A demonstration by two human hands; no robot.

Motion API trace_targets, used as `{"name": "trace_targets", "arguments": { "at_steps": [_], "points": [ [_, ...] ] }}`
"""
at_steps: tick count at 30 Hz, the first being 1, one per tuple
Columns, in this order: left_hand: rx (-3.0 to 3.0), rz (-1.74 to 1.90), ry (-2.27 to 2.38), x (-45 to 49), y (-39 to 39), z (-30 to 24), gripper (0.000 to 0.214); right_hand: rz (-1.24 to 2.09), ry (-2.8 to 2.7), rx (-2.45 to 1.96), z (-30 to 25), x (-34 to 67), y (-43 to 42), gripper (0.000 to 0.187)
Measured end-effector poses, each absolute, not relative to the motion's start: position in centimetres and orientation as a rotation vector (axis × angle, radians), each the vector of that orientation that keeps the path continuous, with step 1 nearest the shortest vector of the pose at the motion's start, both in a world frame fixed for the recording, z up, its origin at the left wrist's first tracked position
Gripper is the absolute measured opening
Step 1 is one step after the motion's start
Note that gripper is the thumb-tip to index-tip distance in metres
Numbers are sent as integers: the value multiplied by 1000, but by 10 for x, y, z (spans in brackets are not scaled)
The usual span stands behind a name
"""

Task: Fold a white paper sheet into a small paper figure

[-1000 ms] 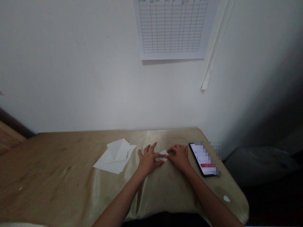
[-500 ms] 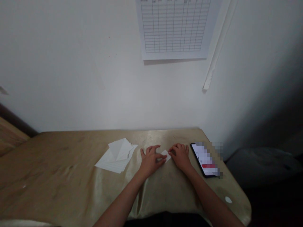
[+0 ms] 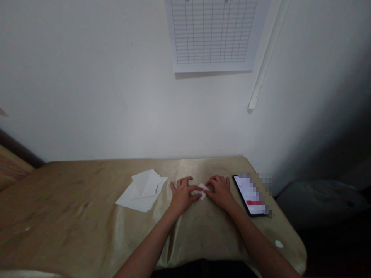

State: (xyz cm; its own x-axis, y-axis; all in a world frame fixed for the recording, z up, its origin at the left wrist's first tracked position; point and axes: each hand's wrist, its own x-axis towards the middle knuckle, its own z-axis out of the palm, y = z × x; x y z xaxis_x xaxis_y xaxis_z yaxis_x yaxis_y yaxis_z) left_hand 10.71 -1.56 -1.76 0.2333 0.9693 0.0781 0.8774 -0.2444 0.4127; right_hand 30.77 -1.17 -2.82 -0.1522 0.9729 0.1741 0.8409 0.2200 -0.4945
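Observation:
A small folded piece of white paper (image 3: 203,195) lies on the tabletop between my two hands. My left hand (image 3: 182,197) holds it from the left with index finger and thumb, while the other fingers are spread over the table. From the right, my right hand (image 3: 220,191) grips the paper, its thumb near the middle and its index finger by the upper right edge. Several white paper sheets (image 3: 136,199) form a loose pile left of my left hand. The exact folds under my fingertips are too small to make out.
A phone (image 3: 246,197) with a lit screen rests right of my right hand. Near the right edge is a small white scrap (image 3: 278,244). The brown-covered table (image 3: 72,216) meets a white wall (image 3: 116,96), where a printed grid sheet (image 3: 213,34) hangs.
My right thumb has moved left and down, onto the middle of the small paper. My left fingers have shifted only slightly on its left side. The pile and phone lie as before.

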Motion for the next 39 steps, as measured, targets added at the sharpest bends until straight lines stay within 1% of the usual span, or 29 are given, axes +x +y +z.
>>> {"name": "trace_targets", "arguments": {
  "at_steps": [7,10,16,20,22,25,27,34,39],
  "points": [
    [2224,464,1715,108,-16,-16,23,434,-2139,-1614,-21,310,-15,35],
    [2222,468,1710,108,-15,-17,22,428,-2168,-1608,-22,310,-15,38],
    [2241,492,1703,106,-15,-21,21,414,-2180,-1595,-23,309,-20,55],
    [2248,498,1704,106,-15,-22,21,428,-2162,-1588,-24,310,-19,54],
    [2243,497,1706,106,-15,-22,20,443,-2153,-1575,-25,311,-17,46],
    [2233,498,1706,107,-14,-22,20,454,-2134,-1584,-25,312,-15,28],
    [2224,490,1709,107,-14,-21,22,436,-2125,-1613,-25,311,-14,24],
    [2206,479,1721,108,-16,-18,25,427,-2145,-1631,-23,308,-16,34],
    [2211,483,1723,108,-16,-17,25,423,-2165,-1617,-22,309,-19,47]
  ]
}}
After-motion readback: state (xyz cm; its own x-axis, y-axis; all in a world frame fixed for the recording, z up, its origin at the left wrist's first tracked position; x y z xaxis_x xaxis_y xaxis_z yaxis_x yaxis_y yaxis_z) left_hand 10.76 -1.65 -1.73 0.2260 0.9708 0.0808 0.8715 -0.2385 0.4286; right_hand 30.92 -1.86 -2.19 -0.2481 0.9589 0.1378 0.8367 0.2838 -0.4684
